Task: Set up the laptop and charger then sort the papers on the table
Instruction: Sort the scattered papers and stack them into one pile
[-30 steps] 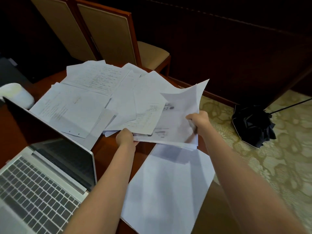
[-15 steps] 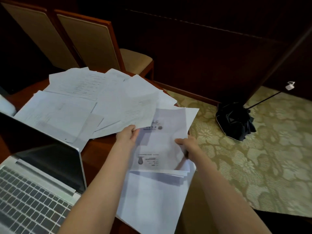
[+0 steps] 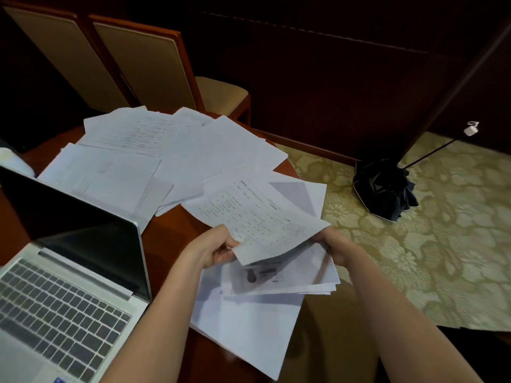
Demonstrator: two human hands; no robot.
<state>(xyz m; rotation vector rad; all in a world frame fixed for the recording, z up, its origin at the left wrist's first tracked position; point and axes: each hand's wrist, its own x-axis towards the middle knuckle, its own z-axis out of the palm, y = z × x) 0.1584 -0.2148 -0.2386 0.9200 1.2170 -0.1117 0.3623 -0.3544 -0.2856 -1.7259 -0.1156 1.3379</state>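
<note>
My left hand (image 3: 218,246) pinches the near corner of a printed sheet (image 3: 257,217) that lies curled over a small stack of papers (image 3: 287,275). My right hand (image 3: 336,246) grips the right edge of that stack, partly hidden under the sheet. The stack hovers above a large blank sheet (image 3: 249,327) at the table's near right edge. Several more loose papers (image 3: 154,158) are spread across the round wooden table (image 3: 171,225). An open silver laptop (image 3: 63,288) with a dark screen sits at the lower left. No charger is visible.
Two wooden chairs with beige cushions (image 3: 154,62) stand behind the table. A white object (image 3: 13,161) sits at the far left edge. On the patterned carpet to the right lies a folded black umbrella (image 3: 384,189), with a thin stand and white tag (image 3: 471,129) beyond.
My left hand has taken a printed sheet from the spread and brought it over the stack held by my right hand. The stack has come nearer to me.
</note>
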